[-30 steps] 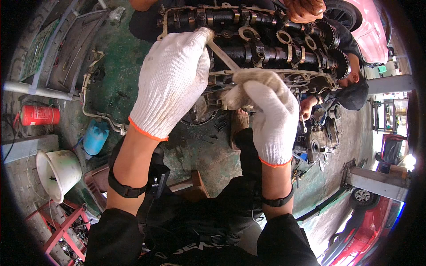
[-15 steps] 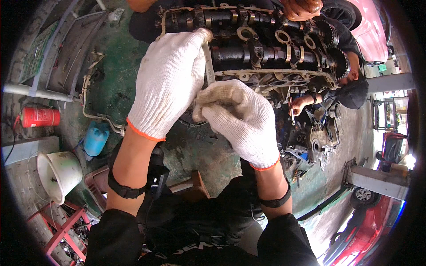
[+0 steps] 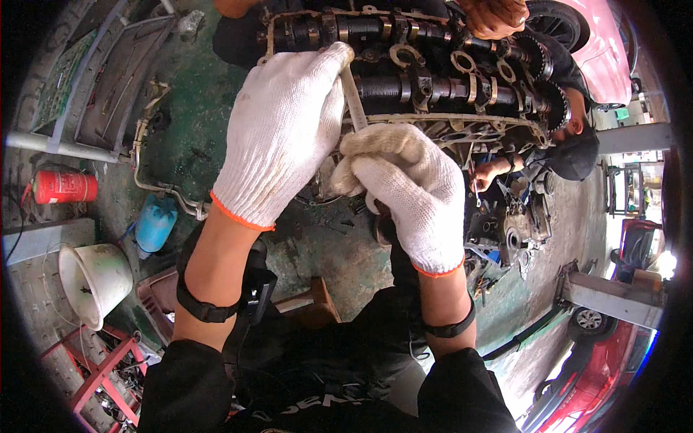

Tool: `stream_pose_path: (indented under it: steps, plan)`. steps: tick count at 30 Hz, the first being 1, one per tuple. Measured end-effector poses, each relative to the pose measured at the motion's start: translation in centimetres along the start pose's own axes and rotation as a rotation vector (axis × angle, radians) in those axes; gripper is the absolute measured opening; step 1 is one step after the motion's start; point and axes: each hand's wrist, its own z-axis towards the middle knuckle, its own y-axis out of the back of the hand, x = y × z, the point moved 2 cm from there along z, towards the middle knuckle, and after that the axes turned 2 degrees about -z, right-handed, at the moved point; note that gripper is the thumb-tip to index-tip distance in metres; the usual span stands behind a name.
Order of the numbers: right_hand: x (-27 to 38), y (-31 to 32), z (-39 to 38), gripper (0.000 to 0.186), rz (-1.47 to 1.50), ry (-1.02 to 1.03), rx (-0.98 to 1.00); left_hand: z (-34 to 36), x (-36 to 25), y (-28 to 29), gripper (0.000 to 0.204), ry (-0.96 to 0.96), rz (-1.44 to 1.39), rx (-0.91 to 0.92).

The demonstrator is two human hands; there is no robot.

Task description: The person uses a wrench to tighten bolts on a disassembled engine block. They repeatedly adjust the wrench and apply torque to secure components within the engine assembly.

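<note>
Both my hands wear white knit gloves with orange cuffs. Between them runs a flat, grey metal strip, tilted, its two ends hidden in my gloves. My left hand grips its upper end with thumb and fingers, by the near left corner of the engine's cylinder head. My right hand is curled closed around the lower end, just in front of the head's near edge. Close beyond the strip lie two dark, oily camshafts with gears at their right ends.
At the right, a person in a black cap reaches under the head with a metal tool. Another hand rests over its far side. Engine parts lie right; a blue jug, white bucket and fire extinguisher stand left.
Both my hands have shifted slightly right with the metal strip. The strip has tilted a little more, and my right hand's fingers have turned. The co-worker's hands look almost still.
</note>
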Motion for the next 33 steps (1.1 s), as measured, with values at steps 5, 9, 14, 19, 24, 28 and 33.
stream_pose_path:
  steps: [5, 9, 14, 19, 24, 28, 33]
  plan:
    - [0.6, 0.8, 0.0, 0.02, 0.071, 0.048, -0.106, 0.0, -0.1, -0.2, 0.028, 0.002, 0.012, -0.009]
    - [0.6, 1.5, 0.1, 0.021, 0.056, 0.172, -0.182, 0.1, -0.2, -0.3, 0.027, 0.018, 0.05, -0.003]
    - [0.4, 2.3, 0.1, 0.024, 0.077, 0.137, -0.225, 0.1, -0.2, -0.3, 0.027, 0.021, 0.053, -0.012]
    - [0.3, 2.4, 0.6, 0.022, 0.135, 0.161, -0.146, 0.0, -0.2, -0.4, 0.026, 0.018, 0.063, -0.013]
    - [-0.5, 1.5, 0.8, 0.018, 0.195, -0.062, -0.022, 0.0, 0.0, -0.3, 0.028, 0.023, 0.082, 0.008]
    - [-1.1, 0.1, 0.6, 0.021, 0.153, -0.165, 0.061, -0.1, 0.1, -0.1, 0.032, 0.002, 0.063, 0.012]
    - [-1.1, -1.0, 0.4, 0.018, 0.035, -0.041, 0.089, -0.2, 0.5, -0.1, 0.034, 0.043, 0.031, 0.042]
